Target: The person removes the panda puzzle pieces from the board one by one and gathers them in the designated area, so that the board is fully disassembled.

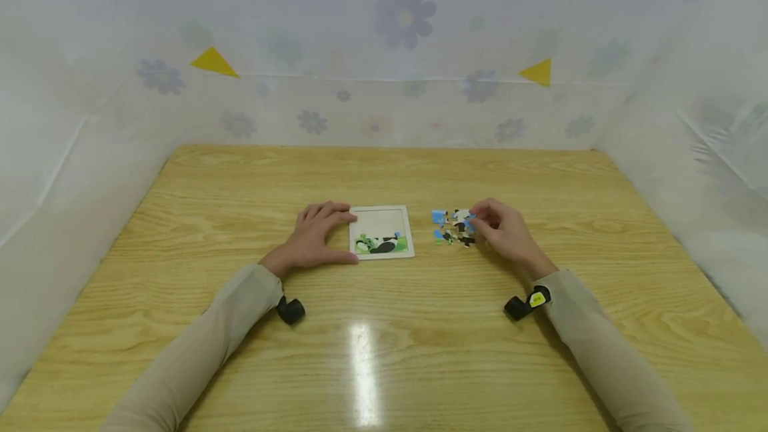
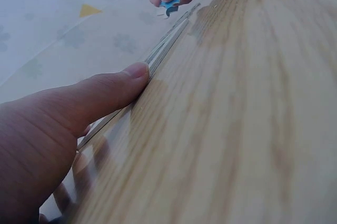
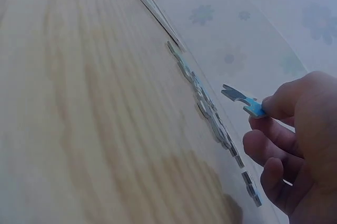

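Observation:
A square white puzzle frame (image 1: 411, 232) lies on the table, its lower part filled with green, black and white panda pieces (image 1: 381, 243). My left hand (image 1: 318, 235) holds the frame at its left side, thumb at the near corner and fingers at the far one. In the left wrist view the thumb (image 2: 121, 84) presses along the frame's edge. Loose puzzle pieces (image 1: 445, 237) in blue, green, black and white lie right of the frame. Over their right side, my right hand (image 1: 507, 229) pinches a blue and dark puzzle piece (image 3: 255, 109) between thumb and index finger, raised above the table.
The wood-grain table (image 1: 420, 325) spreads around both hands. White flowered sheeting (image 1: 372, 105) rises along its back and sides, with two yellow triangles on the back part. Each wrist wears a black camera, such as the left camera (image 1: 291, 311).

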A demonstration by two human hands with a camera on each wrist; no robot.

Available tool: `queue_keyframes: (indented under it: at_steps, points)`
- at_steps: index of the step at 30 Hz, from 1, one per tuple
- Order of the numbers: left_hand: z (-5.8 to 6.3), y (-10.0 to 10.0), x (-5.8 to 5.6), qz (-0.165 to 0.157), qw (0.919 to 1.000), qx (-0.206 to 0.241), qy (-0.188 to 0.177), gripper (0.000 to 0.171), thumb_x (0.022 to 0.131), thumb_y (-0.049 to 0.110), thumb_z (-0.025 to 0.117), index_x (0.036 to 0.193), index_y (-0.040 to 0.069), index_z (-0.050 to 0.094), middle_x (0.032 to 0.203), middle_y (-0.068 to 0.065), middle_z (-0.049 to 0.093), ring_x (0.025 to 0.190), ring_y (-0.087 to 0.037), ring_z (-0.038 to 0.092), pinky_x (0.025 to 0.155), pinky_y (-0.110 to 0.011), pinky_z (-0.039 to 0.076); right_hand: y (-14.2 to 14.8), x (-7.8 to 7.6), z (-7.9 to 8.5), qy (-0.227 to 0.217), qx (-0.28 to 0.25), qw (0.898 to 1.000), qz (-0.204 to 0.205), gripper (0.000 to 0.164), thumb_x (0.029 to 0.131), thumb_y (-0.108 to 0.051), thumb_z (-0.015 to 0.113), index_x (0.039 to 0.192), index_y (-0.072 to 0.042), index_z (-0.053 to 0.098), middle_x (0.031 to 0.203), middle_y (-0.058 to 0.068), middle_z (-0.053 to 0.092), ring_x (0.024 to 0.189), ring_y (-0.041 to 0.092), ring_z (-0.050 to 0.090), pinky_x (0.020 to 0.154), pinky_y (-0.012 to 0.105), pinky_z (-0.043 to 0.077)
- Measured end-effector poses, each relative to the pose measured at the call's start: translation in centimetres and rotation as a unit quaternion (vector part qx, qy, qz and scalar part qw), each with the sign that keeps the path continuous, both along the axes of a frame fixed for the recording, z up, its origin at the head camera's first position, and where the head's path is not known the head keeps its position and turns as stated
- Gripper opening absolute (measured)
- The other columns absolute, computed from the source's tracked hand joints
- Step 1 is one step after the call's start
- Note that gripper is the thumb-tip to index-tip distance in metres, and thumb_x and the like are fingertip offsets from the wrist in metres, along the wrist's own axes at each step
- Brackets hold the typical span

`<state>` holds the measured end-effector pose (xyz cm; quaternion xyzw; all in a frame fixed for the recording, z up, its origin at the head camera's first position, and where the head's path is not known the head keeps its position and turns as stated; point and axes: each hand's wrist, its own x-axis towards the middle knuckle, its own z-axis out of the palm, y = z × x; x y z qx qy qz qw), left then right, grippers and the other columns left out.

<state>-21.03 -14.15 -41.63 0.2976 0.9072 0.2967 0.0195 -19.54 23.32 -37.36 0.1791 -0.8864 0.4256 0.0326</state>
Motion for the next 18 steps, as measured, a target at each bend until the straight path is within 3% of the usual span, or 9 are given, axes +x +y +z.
queue_keyframes:
  at_steps: [3,10,18]
  points:
    - [-0.1,0.0,-0.1,0.001,1.0,-0.002,0.003,0.076,0.075,0.05,0.078,0.138,0.018,0.052,0.15,-0.007,0.036,0.135,-0.032,0.027,0.11,-0.057,0.011,0.6,-0.1,-0.3,0.006,-0.001,1.0,-0.004,0.013,0.093,0.004,0.056,0.103,0.012,0.058,0.081,0.022,0.059,0.056,0.024,0.053,0.048,0.023,0.044]
    - [-0.2,0.0,-0.1,0.001,1.0,-0.002,0.006,0.076,0.074,0.051,0.078,0.138,0.018,0.053,0.15,-0.007,0.037,0.135,-0.033,0.027,0.11,-0.057,0.011,3.2,-1.7,-3.5,0.032,0.011,0.999,-0.023,0.01,0.095,-0.006,0.058,0.102,0.002,0.061,0.082,0.012,0.062,0.058,0.007,0.049,0.05,0.021,0.042]
    - [-0.2,-0.1,-0.1,0.002,1.0,-0.003,0.008,0.076,0.075,0.051,0.078,0.138,0.018,0.052,0.15,-0.007,0.036,0.135,-0.032,0.027,0.109,-0.057,0.012,3.9,-0.8,-2.8,0.069,0.007,0.997,-0.033,0.008,0.091,0.005,0.059,0.097,0.009,0.062,0.075,0.016,0.061,0.055,0.001,0.041,0.049,0.018,0.036]
